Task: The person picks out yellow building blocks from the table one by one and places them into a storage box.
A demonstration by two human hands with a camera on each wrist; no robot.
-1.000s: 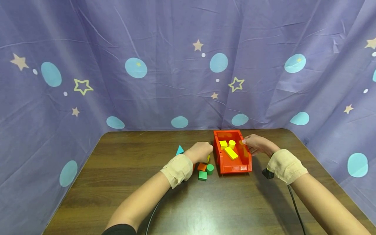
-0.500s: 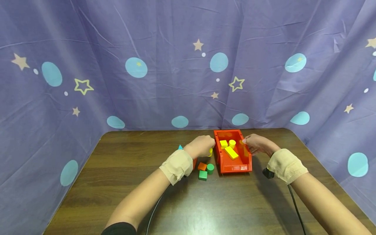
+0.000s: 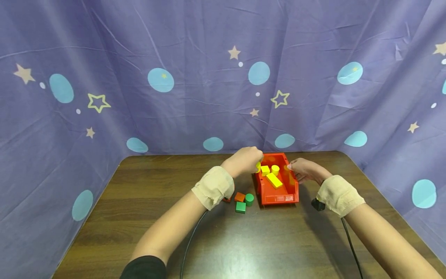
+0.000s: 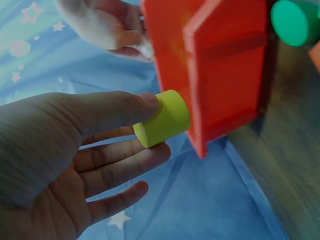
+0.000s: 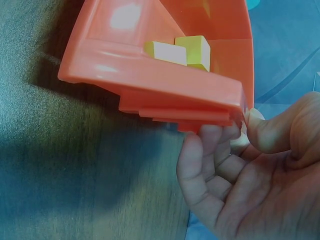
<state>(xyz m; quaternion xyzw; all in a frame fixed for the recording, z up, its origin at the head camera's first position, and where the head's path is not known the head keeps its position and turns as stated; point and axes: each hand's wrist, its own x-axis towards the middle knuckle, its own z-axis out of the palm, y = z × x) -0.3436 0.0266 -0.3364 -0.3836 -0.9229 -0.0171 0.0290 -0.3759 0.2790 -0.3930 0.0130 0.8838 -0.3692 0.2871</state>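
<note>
My left hand (image 3: 245,161) pinches a yellow cylinder block (image 4: 163,119) between thumb and fingertips, at the left wall of the red bin (image 3: 280,199). In the left wrist view the cylinder overlaps the bin's edge. My right hand (image 5: 260,165) grips the bin's right rim, thumb on top and fingers curled beneath. Inside the bin lie a yellow cube (image 3: 265,170), another yellow cylinder (image 3: 275,169) and a yellow rectangular block (image 3: 274,180).
Left of the bin on the wooden table (image 3: 139,217) sit a green cylinder (image 3: 249,199), a green square block (image 3: 241,207) and an orange block (image 3: 239,197). Another red-orange block (image 3: 227,200) shows partly behind the left wrist. Cables trail from both wrists. A purple curtain (image 3: 195,116) stands behind.
My left hand has moved up and right with the yellow cylinder, from beside the loose blocks to the bin's left wall. The right hand and bin stay in place.
</note>
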